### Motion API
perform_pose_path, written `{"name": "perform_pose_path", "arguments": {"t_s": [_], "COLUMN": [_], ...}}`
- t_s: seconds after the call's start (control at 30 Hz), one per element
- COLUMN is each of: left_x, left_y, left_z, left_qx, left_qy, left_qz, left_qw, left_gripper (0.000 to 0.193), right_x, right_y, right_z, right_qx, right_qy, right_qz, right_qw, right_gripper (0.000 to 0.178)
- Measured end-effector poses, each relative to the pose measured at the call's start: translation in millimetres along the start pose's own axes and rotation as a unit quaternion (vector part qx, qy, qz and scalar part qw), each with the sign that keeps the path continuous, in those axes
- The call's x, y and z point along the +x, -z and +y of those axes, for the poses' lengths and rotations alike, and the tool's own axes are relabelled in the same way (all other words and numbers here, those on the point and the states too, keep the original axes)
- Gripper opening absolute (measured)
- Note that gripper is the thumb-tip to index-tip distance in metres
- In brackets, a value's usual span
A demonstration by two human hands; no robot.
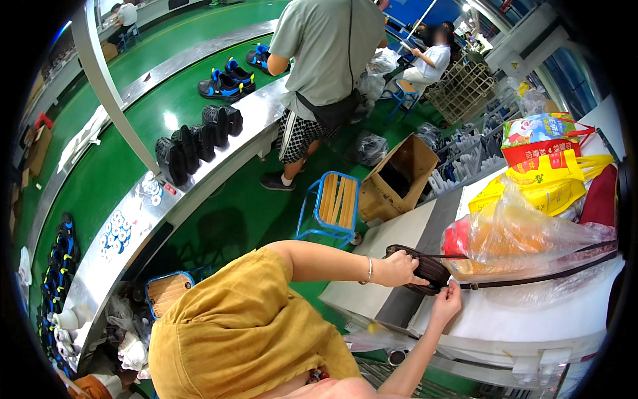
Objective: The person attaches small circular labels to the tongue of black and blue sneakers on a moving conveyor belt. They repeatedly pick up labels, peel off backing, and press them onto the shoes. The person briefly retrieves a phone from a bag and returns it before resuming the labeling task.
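A small dark brown bag (433,271) with a long thin strap lies on the white-covered table at my right. My left hand (397,268), with a bracelet at its wrist, is closed on the bag's near side, thumb and fingers on its edge. The fingertips of my right hand (447,300) are pinched together at the bag's lower corner, by the strap's end; a small pale bit shows there, too small to name. The strap (545,274) runs off to the right, beside a clear plastic bag (515,233) with orange and red contents.
Yellow and red shopping bags (541,169) stand farther back on the table. A blue-framed stool (337,201) and an open cardboard box (401,176) are on the green floor. At left a metal conveyor (143,219) carries black shoes (199,136); a person in grey (325,60) stands beside it.
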State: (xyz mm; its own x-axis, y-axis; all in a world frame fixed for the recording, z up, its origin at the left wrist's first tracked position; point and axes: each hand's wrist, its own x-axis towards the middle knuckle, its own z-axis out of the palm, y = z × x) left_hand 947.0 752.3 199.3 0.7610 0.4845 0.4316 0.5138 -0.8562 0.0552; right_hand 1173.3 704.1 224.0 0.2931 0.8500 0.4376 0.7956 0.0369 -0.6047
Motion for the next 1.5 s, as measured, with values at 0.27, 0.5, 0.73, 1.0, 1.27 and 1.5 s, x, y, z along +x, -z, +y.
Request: {"name": "perform_pose_path", "arguments": {"t_s": [0.27,0.5,0.73,1.0,1.27,1.5], "left_x": [8,-15,-29,-52,-147,-223], "left_y": [-23,-31,-50,-33,-76,-94], "left_z": [-17,-34,-64,-94,-179,-201], "left_qx": [-0.037,-0.186,-0.329,-0.427,-0.314,-0.374], "left_qy": [-0.022,-0.041,0.006,-0.013,0.160,0.256], "left_qz": [0.028,0.171,0.170,0.061,0.050,-0.006], "left_qw": [0.999,0.967,0.929,0.902,0.935,0.891], "left_gripper": [0.027,0.016,0.023,0.046,0.040,0.026], "right_x": [-22,-40,-41,-38,-4,9], "right_y": [-34,-67,-107,-110,-103,-48], "right_z": [-91,-96,-126,-136,-145,-85], "right_qx": [-0.100,-0.217,-0.274,-0.390,-0.434,-0.473], "right_qy": [0.195,0.163,0.195,0.110,0.110,0.077], "right_qz": [-0.087,-0.004,-0.028,-0.077,-0.068,0.023], "right_qw": [0.972,0.962,0.941,0.911,0.892,0.878], "right_gripper": [0.015,0.014,0.020,0.023,0.031,0.016]}}
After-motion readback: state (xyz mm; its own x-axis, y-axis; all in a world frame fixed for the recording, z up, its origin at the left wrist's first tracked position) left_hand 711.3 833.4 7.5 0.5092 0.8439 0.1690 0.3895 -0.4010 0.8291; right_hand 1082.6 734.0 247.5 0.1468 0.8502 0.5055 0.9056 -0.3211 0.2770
